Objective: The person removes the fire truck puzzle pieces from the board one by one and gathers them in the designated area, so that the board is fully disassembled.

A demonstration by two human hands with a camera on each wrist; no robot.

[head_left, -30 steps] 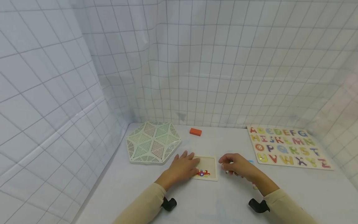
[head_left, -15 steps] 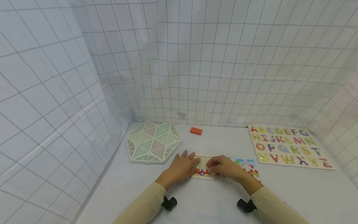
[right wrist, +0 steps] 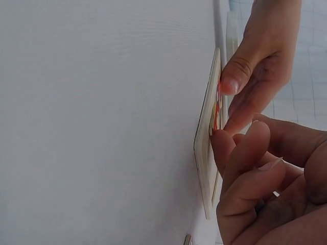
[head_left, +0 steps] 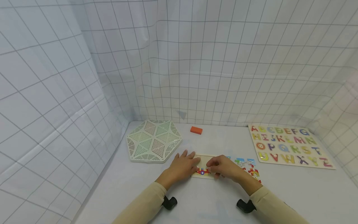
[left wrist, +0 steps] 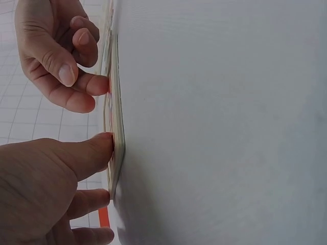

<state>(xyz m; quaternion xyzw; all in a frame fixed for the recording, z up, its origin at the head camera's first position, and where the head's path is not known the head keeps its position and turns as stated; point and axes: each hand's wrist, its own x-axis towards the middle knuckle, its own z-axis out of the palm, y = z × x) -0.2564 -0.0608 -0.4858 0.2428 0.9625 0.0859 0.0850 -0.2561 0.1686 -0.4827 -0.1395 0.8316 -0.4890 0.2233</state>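
A small square wooden puzzle tray [head_left: 203, 161] lies on the white table, with red puzzle pieces [head_left: 202, 171] along its near edge. My left hand [head_left: 181, 166] lies flat at the tray's left side with straight fingers; its thumb [left wrist: 97, 150] presses on the tray's edge. At the right part of the tray, my right hand [head_left: 223, 167] has bent fingers, and one fingertip [right wrist: 222, 145] touches a red and yellow piece. Whether that hand pinches the piece is hidden. To its right lie loose jigsaw pieces [head_left: 253, 171], partly covered by the hand and wrist.
An alphabet puzzle board [head_left: 265, 149] sits at the back right. A pale hexagonal perforated board [head_left: 153, 141] stands at the back left. An orange-red block [head_left: 196, 130] lies near the gridded curtain [head_left: 201, 77] behind the table.
My right hand has moved left from beside the tray onto its right part, uncovering loose pieces, and then stayed there. My left hand has kept its place.
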